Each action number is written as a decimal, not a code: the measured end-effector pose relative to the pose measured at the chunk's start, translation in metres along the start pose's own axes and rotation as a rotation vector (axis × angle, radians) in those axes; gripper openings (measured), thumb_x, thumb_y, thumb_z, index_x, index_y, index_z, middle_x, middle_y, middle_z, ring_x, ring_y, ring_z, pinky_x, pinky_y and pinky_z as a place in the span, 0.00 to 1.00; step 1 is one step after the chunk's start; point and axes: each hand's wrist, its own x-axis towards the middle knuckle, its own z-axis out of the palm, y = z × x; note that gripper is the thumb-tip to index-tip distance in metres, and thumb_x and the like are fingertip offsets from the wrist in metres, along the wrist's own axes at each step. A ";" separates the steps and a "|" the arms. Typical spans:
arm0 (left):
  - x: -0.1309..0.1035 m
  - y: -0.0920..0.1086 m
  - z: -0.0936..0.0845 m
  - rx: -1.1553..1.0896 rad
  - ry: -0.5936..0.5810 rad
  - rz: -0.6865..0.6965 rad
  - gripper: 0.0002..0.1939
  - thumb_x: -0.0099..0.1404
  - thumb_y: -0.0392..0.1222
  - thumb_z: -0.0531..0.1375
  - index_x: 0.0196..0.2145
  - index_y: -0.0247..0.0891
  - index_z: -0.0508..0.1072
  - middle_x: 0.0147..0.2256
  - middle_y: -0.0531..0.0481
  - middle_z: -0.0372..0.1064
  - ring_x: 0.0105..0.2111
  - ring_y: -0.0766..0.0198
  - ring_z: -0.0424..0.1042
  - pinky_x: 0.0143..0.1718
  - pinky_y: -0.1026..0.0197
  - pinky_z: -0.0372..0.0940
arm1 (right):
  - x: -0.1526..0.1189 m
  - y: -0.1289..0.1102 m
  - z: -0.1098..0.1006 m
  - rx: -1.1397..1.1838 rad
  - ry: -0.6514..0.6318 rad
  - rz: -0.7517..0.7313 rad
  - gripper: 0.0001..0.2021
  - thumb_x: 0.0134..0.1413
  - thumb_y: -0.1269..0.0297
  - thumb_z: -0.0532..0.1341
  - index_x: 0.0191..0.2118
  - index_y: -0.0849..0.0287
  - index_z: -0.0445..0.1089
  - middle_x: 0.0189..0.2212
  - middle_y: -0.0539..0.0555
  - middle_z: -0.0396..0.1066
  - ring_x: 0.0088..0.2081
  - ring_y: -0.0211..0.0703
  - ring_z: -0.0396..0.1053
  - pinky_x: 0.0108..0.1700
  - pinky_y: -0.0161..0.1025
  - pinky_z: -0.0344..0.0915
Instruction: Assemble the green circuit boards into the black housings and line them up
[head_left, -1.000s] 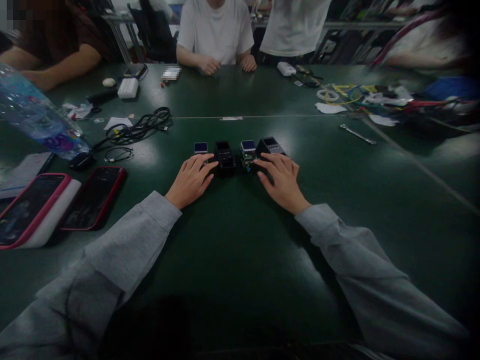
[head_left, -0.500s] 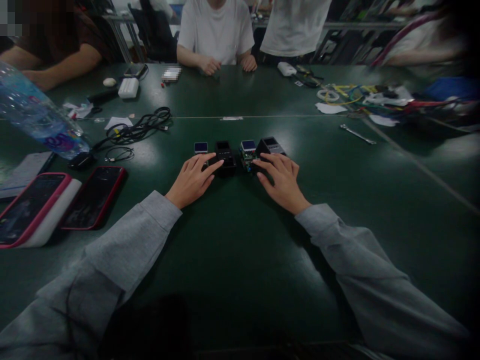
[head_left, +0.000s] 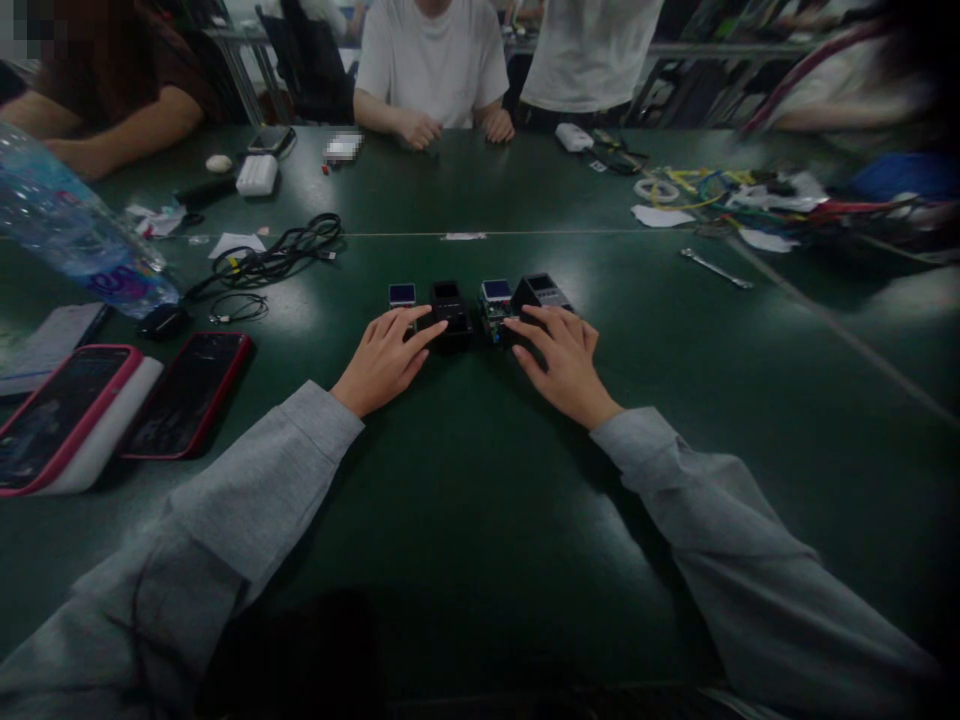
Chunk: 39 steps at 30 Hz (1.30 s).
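Observation:
Two small circuit boards with screens and two black cases stand in a row on the green table (head_left: 465, 480). My left hand (head_left: 386, 358) lies with spread fingers over the lower part of the left board (head_left: 402, 294), its fingertips reaching the left black case (head_left: 447, 300). Fingers apart, my right hand (head_left: 561, 362) rests at the right board (head_left: 496, 300) and over the front of the right black case (head_left: 541, 286). The lower ends of the left board and right case are hidden under my fingers.
Left are two phones (head_left: 187, 395) (head_left: 64, 420), a plastic bottle (head_left: 82, 235) and black cables (head_left: 289, 250). A wrench (head_left: 716, 269) and tangled wires (head_left: 780, 195) lie to the right. A person in white (head_left: 433, 70) rests both hands on the far edge.

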 end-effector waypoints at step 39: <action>-0.006 -0.068 0.015 -0.051 0.318 -0.325 0.19 0.73 0.41 0.47 0.59 0.43 0.64 0.59 0.42 0.63 0.59 0.53 0.63 0.59 0.45 0.62 | 0.000 0.045 0.005 -0.004 0.173 0.203 0.22 0.69 0.51 0.47 0.64 0.46 0.59 0.62 0.58 0.58 0.61 0.61 0.56 0.55 0.62 0.60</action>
